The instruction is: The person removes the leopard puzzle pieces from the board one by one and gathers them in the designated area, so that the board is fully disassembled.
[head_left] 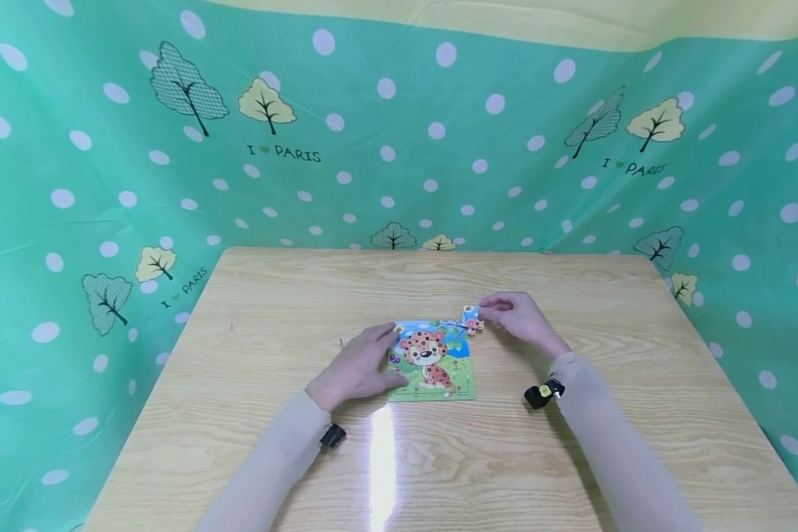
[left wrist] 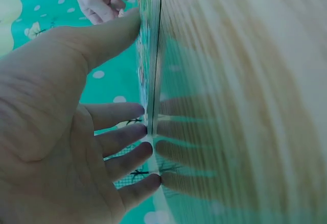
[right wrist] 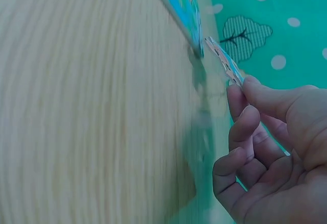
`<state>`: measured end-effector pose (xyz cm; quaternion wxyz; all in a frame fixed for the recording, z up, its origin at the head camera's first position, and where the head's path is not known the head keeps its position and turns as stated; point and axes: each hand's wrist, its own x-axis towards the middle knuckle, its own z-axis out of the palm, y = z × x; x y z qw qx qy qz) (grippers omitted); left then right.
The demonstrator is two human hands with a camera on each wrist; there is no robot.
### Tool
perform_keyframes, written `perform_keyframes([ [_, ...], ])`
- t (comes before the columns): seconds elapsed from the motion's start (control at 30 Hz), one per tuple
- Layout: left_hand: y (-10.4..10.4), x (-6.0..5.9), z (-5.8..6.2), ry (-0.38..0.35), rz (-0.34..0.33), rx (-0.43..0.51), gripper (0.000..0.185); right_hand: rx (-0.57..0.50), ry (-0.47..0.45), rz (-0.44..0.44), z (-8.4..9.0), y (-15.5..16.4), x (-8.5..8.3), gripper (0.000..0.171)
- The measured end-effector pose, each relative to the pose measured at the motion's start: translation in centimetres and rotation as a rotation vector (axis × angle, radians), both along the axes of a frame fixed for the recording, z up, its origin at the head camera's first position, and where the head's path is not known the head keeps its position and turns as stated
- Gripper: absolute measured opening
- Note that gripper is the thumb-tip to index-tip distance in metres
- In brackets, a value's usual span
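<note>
Wooden table (head_left: 273, 295) with a leopard puzzle board (head_left: 464, 379) lying near its middle
Left hand (head_left: 360, 366), fingers extended, touches the board's left side; right hand (head_left: 522, 318) pinches a puzzle piece (head_left: 471, 318) just beside the far right corner

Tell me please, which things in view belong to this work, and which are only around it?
Part of the job:
leopard puzzle, left fingers at its left side
small puzzle piece, pinched by right fingers

Only around:
wooden table underneath
green dotted cloth behind
black wrist devices
</note>
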<state>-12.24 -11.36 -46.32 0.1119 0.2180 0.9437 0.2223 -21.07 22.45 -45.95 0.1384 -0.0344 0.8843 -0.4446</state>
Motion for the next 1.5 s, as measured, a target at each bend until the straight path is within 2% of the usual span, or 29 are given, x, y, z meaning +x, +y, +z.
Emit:
perform_keyframes([
  [0.37, 0.0, 0.0, 0.1, 0.013, -0.028, -0.015, 0.094, 0.049, 0.049, -0.018, 0.0, 4.8, -0.3, 0.038],
  [0.63, -0.1, 0.1, 0.3, 0.004, -0.026, -0.015, 0.093, 0.071, 0.017, -0.064, 0.8, 7.2, 0.0, 0.042],
  [0.83, -0.2, 0.1, 0.5, 0.000, -0.037, -0.020, 0.093, 0.082, 0.023, -0.076, 0.7, 8.6, 0.2, 0.045],
  [1.13, -0.4, 0.1, 0.2, 0.000, -0.036, -0.026, 0.092, 0.106, 0.035, -0.075, -0.1, 9.0, 0.3, 0.040],
  [1.5, -0.4, 0.1, -0.3, 0.004, -0.035, -0.037, 0.093, 0.195, 0.075, -0.105, -1.2, 8.6, 0.1, 0.034],
])
